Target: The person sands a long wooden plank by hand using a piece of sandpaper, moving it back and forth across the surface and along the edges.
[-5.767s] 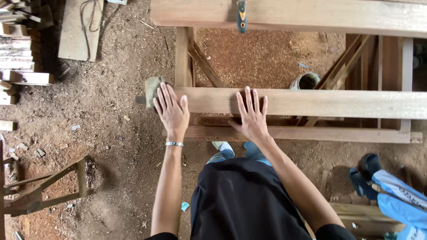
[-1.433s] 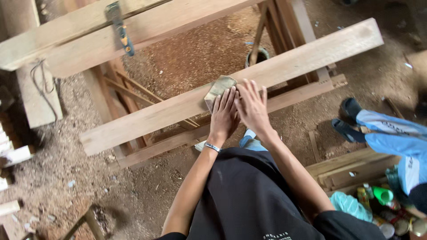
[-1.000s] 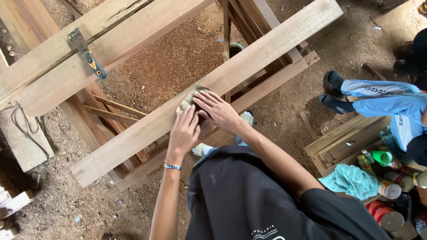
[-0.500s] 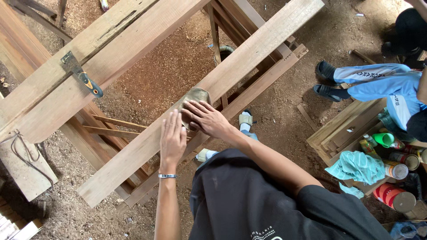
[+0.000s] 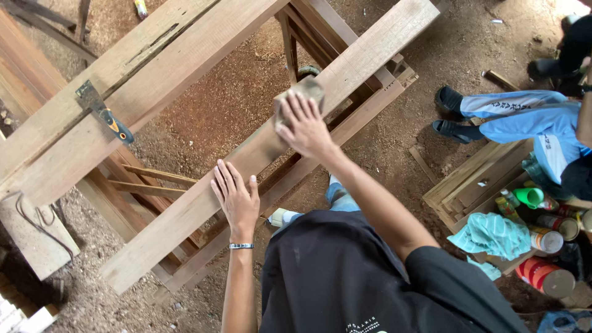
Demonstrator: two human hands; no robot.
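Head view: sanding job on a long plank [image 5: 185, 216], judged mid-way. The right hand [image 5: 306, 126] sits upper centre of the frame, fingers spread and pressed flat on a greyish sanding pad [image 5: 300, 92] that lies on the plank's top face; hand lies open over the pad, not curled round it. The left hand [image 5: 236, 200] is lower centre, palm down, fingers straight and together, resting flat on the same plank, holding nothing. A metal bracelet [image 5: 241, 246] is on that wrist.

Progress: plank face looks pale and even along most of its length; cannot tell sanded from unsanded stretches by eye. The far end toward upper right lies beyond the pad, likely still to cover.

Materials: plank is raw light wood, straight-edged, lying diagonally on a wooden frame [image 5: 345, 132]. A thicker beam [image 5: 142, 80] runs parallel at upper left, rougher grain, with a scraper [image 5: 103, 112] with metal blade and dark handle lying on it. Floor [image 5: 228, 92] is reddish dirt with sawdust. At right: another person's blue-trousered legs [image 5: 524, 117], cans [image 5: 546, 277], a teal cloth [image 5: 493, 234].
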